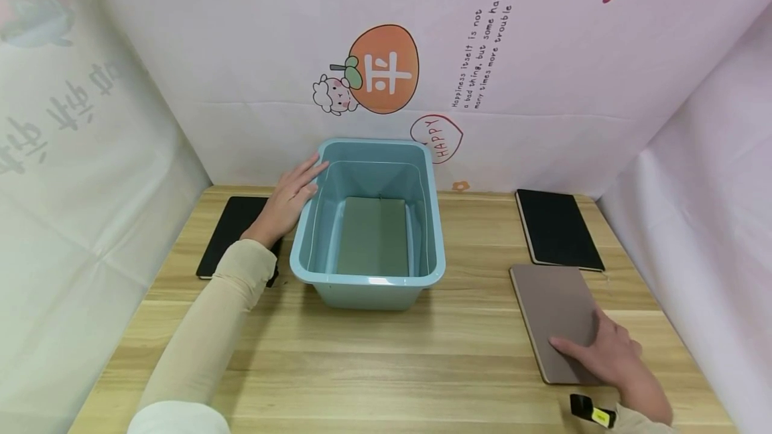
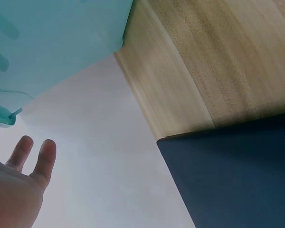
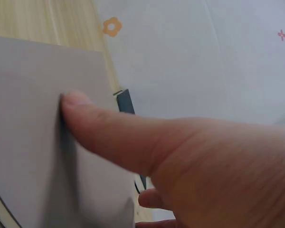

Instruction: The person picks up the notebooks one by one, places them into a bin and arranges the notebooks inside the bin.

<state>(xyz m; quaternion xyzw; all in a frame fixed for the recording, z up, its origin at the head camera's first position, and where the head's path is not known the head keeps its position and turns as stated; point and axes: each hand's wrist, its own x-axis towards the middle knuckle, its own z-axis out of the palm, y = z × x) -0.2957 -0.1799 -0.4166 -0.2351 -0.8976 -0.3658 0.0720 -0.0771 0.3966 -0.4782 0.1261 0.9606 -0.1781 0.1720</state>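
Observation:
A light blue plastic bin (image 1: 368,280) stands upright on the table, and a flat grey-green piece (image 1: 374,236) lies on its bottom. My left hand (image 1: 288,203) is at the bin's left rim, its fingers fairly straight and reaching over the edge; in the left wrist view the hand (image 2: 19,190) shows below the rim. At the right, my right hand (image 1: 612,350) holds a taupe notebook (image 1: 551,313) by its right edge. The thumb lies on the cover (image 3: 23,118), while the other fingers are at the edge, partly hidden.
A black notebook (image 1: 232,233) lies left of the bin, partly under the left arm. Another black notebook (image 1: 557,230) lies at the back right, touching or nearly touching the taupe one. Printed white cloth (image 1: 241,52) encloses the wooden table (image 1: 374,367) at back and sides.

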